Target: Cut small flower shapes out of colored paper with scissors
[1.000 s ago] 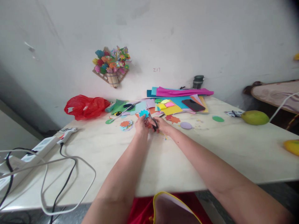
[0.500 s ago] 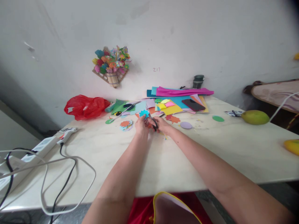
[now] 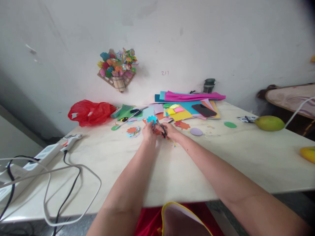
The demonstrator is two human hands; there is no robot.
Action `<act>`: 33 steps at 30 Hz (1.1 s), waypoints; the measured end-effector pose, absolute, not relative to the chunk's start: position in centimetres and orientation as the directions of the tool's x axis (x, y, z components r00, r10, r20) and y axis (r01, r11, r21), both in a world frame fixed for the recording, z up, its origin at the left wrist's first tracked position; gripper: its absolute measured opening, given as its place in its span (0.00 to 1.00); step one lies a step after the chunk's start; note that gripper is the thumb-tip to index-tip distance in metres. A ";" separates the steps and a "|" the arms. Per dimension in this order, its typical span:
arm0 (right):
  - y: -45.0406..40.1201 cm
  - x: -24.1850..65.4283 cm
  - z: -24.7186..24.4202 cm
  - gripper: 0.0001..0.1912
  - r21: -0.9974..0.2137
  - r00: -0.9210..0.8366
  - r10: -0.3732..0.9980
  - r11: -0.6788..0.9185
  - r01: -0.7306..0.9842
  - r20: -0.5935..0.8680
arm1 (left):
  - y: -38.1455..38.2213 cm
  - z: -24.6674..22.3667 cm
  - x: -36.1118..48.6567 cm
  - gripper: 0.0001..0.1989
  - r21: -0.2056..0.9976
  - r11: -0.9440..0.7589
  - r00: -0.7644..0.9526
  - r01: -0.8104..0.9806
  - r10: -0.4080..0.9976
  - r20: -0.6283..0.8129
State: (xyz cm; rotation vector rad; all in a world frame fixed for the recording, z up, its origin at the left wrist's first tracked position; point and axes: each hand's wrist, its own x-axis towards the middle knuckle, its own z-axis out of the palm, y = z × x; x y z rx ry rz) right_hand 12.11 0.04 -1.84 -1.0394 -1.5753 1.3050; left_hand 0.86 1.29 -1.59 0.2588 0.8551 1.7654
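Note:
Between the thumb and fingers of my left hand (image 3: 149,131) is a blue paper flower (image 3: 152,120) with a scalloped edge. My right hand (image 3: 170,131) is closed round the dark handles of a pair of scissors (image 3: 162,127), whose blades point up and away beside the flower. Whether the blades touch the paper I cannot tell. A small stack of cut paper flowers (image 3: 133,131), orange on top, lies left of my left hand. Beyond my right hand are orange-red paper flowers (image 3: 182,125) and a lilac paper oval (image 3: 196,131).
Coloured paper sheets (image 3: 183,115) with a phone (image 3: 204,110) on them lie at the back. A red plastic bag (image 3: 91,112), a second pair of scissors (image 3: 134,114) and a power strip (image 3: 41,157) with loose cables are leftward. A mango (image 3: 270,123) lies at right.
Hardly anything differs. Both hands keep the flower and the scissors in nearly the same place, with only a slight shift of the view.

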 end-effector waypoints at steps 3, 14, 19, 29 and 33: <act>0.1 12.1 -1.9 0.17 -0.989 -0.311 0.946 0.120 0.089 0.086 | 1.0 -1.2 0.8 0.10 0.659 -0.148 -0.374 -0.737 0.902 -0.215; -0.2 12.7 -1.1 0.16 -0.986 -0.350 0.935 0.106 0.125 0.056 | 0.7 -0.8 0.2 0.12 0.706 -0.165 -0.395 -0.689 0.902 -0.175; 0.1 12.9 -0.8 0.16 -0.984 -0.375 0.927 0.088 0.154 0.024 | 0.6 -0.6 -0.2 0.10 0.737 -0.152 -0.379 -0.658 0.913 -0.150; 0.8 13.5 -1.1 0.18 -0.982 -0.415 0.910 0.075 0.173 -0.003 | 0.9 -0.8 -1.1 0.10 0.784 -0.095 -0.310 -0.613 0.942 -0.128; 0.8 13.9 -0.9 0.19 -0.984 -0.431 0.902 0.052 0.168 -0.026 | 1.1 -1.0 -1.5 0.11 0.794 -0.074 -0.288 -0.603 0.949 -0.130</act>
